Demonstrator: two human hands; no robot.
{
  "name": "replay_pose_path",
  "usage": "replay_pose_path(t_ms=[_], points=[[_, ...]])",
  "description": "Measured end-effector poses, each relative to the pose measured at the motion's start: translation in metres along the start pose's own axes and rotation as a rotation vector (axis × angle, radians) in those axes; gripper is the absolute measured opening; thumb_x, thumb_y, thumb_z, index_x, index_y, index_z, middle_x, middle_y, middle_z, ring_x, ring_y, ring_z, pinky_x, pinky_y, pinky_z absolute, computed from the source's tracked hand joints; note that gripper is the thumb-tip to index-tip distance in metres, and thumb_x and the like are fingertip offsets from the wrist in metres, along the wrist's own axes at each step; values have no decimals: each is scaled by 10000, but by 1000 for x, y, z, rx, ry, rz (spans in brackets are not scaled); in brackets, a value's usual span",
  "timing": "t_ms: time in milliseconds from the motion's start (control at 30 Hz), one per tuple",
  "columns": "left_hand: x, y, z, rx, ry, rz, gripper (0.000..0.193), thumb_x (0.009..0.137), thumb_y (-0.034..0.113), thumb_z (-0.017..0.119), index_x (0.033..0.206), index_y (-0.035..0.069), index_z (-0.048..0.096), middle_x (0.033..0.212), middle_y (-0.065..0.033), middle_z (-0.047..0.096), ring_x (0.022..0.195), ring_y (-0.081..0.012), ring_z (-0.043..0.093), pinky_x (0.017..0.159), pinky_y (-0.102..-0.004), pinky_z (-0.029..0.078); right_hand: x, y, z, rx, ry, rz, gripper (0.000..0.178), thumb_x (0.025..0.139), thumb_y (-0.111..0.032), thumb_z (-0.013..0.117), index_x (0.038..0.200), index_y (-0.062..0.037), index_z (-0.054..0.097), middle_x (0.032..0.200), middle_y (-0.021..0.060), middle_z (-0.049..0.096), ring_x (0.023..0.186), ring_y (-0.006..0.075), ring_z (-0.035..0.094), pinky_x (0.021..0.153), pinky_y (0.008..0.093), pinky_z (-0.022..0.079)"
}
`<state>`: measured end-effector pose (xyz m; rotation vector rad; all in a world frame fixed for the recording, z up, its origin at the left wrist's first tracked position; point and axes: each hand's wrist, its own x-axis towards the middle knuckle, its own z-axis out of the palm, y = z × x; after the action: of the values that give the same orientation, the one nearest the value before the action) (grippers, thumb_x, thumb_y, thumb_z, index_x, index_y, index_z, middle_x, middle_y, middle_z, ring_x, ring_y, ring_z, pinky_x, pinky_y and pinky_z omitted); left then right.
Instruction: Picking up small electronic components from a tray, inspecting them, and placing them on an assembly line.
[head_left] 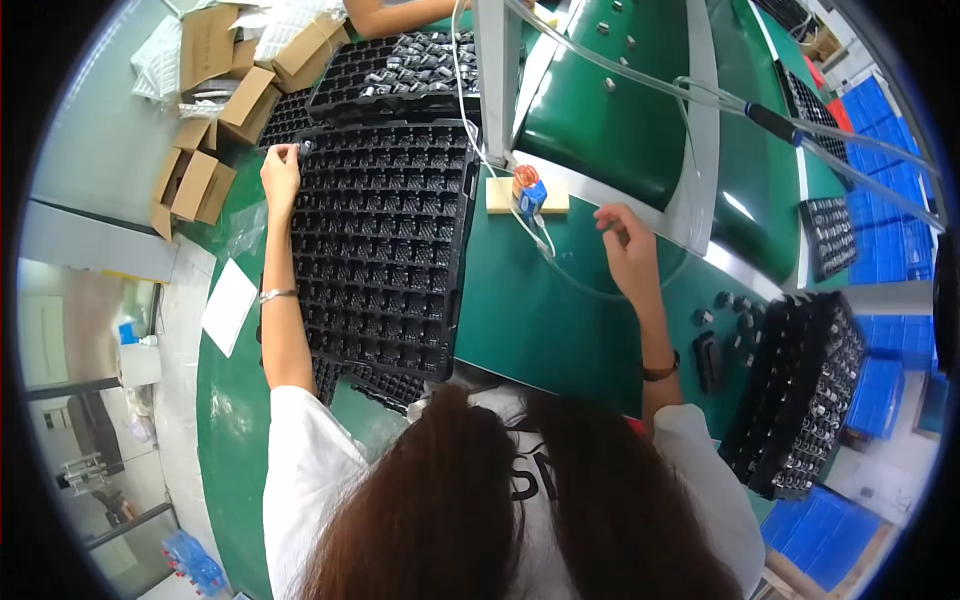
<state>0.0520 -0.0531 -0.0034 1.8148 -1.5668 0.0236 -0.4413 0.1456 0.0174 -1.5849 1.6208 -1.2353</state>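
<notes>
A large black plastic tray (385,235) with rows of pockets lies in front of me, its pockets mostly bare. My left hand (281,180) is at its far left corner, fingertips pinched on a small metallic part (305,147) over a corner pocket. To the right, my right hand (630,255) hovers above the green table (540,325), its fingers bent and apart, with nothing plainly in them. Nearest to it is a small blue device with an orange top (532,188), set on a yellow block (498,196) with a thin cable.
Beyond the tray, another black tray (335,92) holds many metallic parts (420,65). A metal post (492,80) and green conveyor belt (610,120) stand ahead. Stacked filled trays (790,400) and loose parts (745,325) are at right. Opened cartons (200,185) and white paper (229,308) lie left.
</notes>
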Motion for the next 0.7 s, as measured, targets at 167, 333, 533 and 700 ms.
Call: replay_pose_path(t_ms=[167, 333, 533, 700], points=[[-63, 72, -26, -1353, -436, -572, 229, 950, 128, 414, 1007, -60, 532, 1012, -196, 602, 864, -213, 616, 795, -280, 539, 19, 22, 6, -5, -135, -32, 285, 739, -8, 533, 1020, -53, 534, 900, 48, 569, 751, 128, 503, 664, 243, 417], [-165, 129, -49, -1642, -593, -864, 261, 958, 162, 425, 1075, -57, 507, 1001, -190, 583, 862, -173, 595, 784, -246, 536, 32, 5, 31, 4, -321, -134, 505, 709, -116, 666, 1154, -47, 438, 1067, 94, 500, 870, 186, 495, 777, 305, 439], [-232, 185, -45, -1668, -767, -974, 325, 924, 191, 517, 1171, -19, 489, 991, -103, 576, 837, -121, 559, 735, -205, 489, 50, 2, 79, -146, -64, -261, 433, 703, -215, 732, 1030, -31, 515, 943, 134, 551, 825, 298, 550, 728, 353, 453], [-245, 205, -42, -1674, -764, -916, 360, 941, 184, 482, 1262, 35, 414, 1072, -94, 550, 946, -143, 544, 789, -211, 470, 105, 38, 65, -142, 167, -321, 323, 746, -241, 693, 968, -52, 552, 860, 152, 557, 801, 322, 568, 698, 383, 453]])
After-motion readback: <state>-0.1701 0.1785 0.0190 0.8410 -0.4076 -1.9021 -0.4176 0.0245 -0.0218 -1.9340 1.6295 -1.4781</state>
